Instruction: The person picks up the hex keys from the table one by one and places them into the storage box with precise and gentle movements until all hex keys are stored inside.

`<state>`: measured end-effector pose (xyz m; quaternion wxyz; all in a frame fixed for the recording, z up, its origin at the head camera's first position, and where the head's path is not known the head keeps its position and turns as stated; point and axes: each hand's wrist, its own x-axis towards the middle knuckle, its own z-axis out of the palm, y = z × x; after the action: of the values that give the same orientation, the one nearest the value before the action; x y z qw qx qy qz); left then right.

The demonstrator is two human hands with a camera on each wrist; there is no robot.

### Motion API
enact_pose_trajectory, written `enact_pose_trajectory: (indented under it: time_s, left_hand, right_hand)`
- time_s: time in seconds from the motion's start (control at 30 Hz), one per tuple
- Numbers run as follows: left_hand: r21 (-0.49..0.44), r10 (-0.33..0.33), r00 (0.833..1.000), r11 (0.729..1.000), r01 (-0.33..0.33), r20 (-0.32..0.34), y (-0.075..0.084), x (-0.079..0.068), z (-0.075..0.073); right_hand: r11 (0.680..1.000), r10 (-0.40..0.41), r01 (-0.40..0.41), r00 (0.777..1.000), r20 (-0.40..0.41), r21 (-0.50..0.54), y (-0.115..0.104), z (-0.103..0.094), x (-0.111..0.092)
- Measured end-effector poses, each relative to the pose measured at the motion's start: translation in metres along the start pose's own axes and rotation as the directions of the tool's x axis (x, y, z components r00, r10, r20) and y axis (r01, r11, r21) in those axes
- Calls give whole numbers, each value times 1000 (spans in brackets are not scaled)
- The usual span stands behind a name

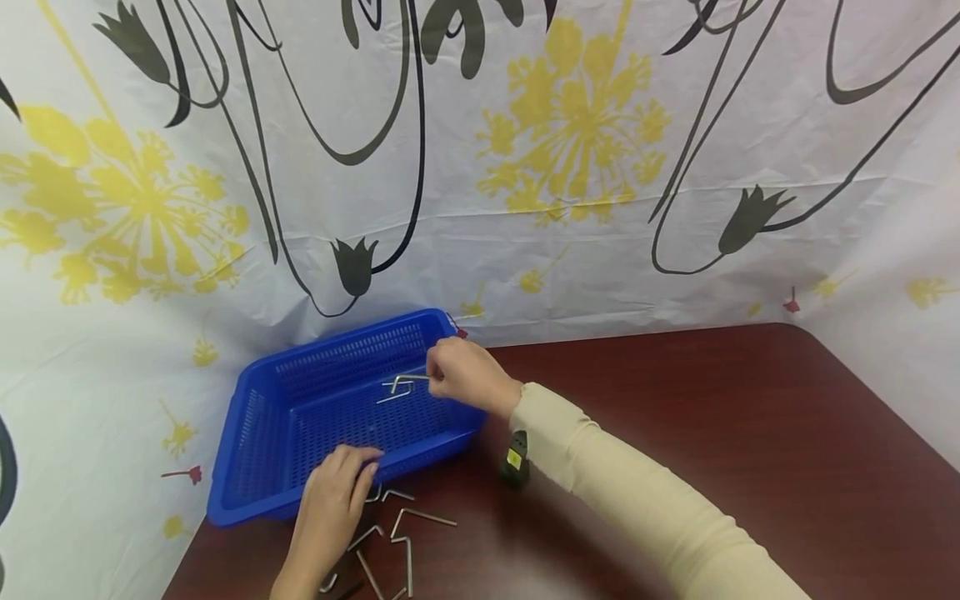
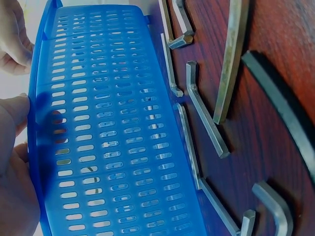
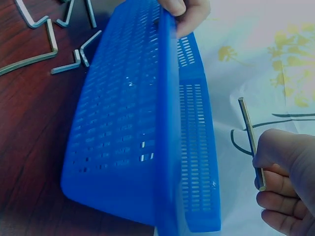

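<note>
A blue plastic basket (image 1: 258, 408) with slotted walls stands on the table. My left hand (image 1: 335, 504) holds its near rim, with fingers over the edge on the inner side. Over the basket's right end, my right hand (image 1: 471, 375) pinches a metal hex key (image 3: 251, 140) between thumb and fingers. Below that hand, another bent hex key (image 1: 395, 398) lies on the basket floor. Several loose hex keys (image 1: 423, 517) are scattered on the table in front of the basket, beside my left hand; a black one (image 2: 280, 101) is among them in the left wrist view.
The dark red wooden table (image 1: 675, 392) extends to the right under my right sleeve (image 1: 637, 492). A small dark device with a yellow label (image 1: 514, 458) sits at the right wrist. Behind the basket hangs a white patterned curtain (image 1: 465, 167).
</note>
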<state>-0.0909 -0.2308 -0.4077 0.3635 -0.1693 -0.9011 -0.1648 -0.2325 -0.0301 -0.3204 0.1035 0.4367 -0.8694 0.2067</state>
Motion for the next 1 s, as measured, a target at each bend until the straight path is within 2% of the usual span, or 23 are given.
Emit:
enact_pose_trajectory:
  time_s: [0.27, 0.5, 1.0]
  left_hand:
    - [1, 0, 1000, 1000, 0, 1, -2, 0, 1]
    - [-3, 11, 1000, 1000, -11, -4, -4, 0, 2]
    - [9, 0, 1000, 1000, 0, 3, -2, 0, 2]
  right_hand:
    - [999, 35, -35, 999, 15, 1, 1, 4, 17]
    - [995, 69, -73, 996, 53, 68, 5, 8, 31]
    - [985, 150, -156, 985, 87, 77, 15, 22, 61]
